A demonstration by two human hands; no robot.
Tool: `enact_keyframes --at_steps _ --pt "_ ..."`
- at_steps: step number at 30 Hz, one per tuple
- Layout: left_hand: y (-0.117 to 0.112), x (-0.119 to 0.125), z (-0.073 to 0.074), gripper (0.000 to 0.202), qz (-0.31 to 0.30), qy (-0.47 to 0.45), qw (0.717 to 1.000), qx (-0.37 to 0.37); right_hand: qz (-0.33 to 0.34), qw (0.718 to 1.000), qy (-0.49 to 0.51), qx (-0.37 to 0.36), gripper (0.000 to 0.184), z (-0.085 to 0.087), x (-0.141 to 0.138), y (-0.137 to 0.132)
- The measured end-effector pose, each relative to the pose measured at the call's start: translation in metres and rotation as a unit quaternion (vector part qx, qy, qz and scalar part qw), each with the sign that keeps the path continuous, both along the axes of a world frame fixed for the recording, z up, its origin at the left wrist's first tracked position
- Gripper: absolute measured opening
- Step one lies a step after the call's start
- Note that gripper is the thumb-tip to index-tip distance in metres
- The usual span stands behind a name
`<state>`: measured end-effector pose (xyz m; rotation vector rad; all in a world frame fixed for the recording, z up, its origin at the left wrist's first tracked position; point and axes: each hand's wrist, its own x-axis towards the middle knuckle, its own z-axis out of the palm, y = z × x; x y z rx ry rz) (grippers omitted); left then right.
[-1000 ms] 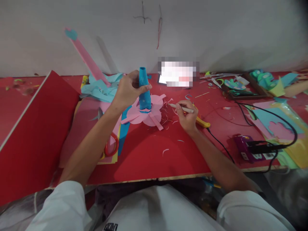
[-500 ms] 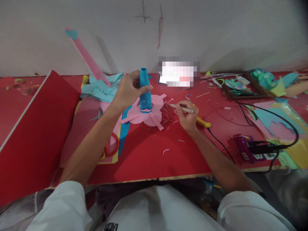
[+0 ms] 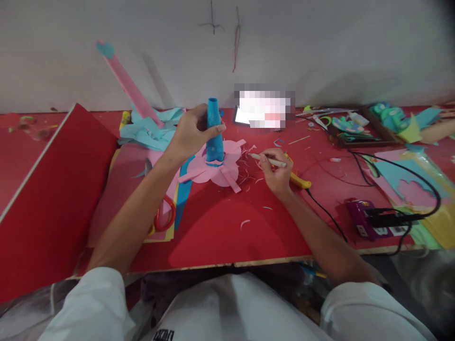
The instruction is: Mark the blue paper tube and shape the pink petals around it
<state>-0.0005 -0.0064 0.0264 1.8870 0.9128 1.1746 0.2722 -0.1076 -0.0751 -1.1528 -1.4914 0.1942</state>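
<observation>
My left hand (image 3: 195, 130) grips a blue tapered paper tube (image 3: 213, 137), its narrow end up. The tube stands upright over a pink flower-shaped paper piece (image 3: 231, 161) with strips sticking out from it. Whether the two are joined I cannot tell. To the right, my right hand (image 3: 277, 170) is closed round a pale pen (image 3: 273, 161), its tip pointing left towards the pink paper but apart from it. A blue paper strip (image 3: 184, 203) lies partly under the flower. Scissors with red and yellow handles (image 3: 173, 214) rest beside my left forearm, partly hidden by it.
A red board (image 3: 64, 189) slants up at left. Crumpled light-blue paper (image 3: 149, 135) and a lit screen (image 3: 263, 110) lie by the wall. On the right are a yellow corded tool (image 3: 300, 180), a purple box (image 3: 362, 222) with cables, a dark tray (image 3: 377, 137), and another person's arm (image 3: 439, 132).
Almost nothing differs. The tube in my left hand has tipped very slightly to the right at its top; my right hand with the pen stays where it was.
</observation>
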Motion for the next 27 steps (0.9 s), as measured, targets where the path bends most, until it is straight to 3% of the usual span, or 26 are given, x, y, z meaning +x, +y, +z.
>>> enact_keyframes --at_steps 4,10,18,27 --pt "-0.0043 0.0028 0.0045 0.032 0.000 -0.011 1.000 -0.009 0.009 1.000 0.010 0.005 0.034 0.0004 -0.0005 -0.0009" --pt "-0.0036 0.0032 -0.0001 0.040 0.013 -0.004 1.000 -0.011 0.009 1.000 0.005 0.001 0.034 0.0002 -0.0007 -0.0011" --pt "-0.0072 0.0020 0.0031 0.026 -0.001 0.000 1.000 -0.007 0.018 1.000 0.013 0.009 0.027 -0.0026 -0.0008 -0.0007" --pt "-0.0086 0.0032 0.0028 0.033 -0.026 -0.032 0.999 -0.019 0.009 1.000 0.010 0.001 0.036 -0.0014 -0.0015 -0.0010"
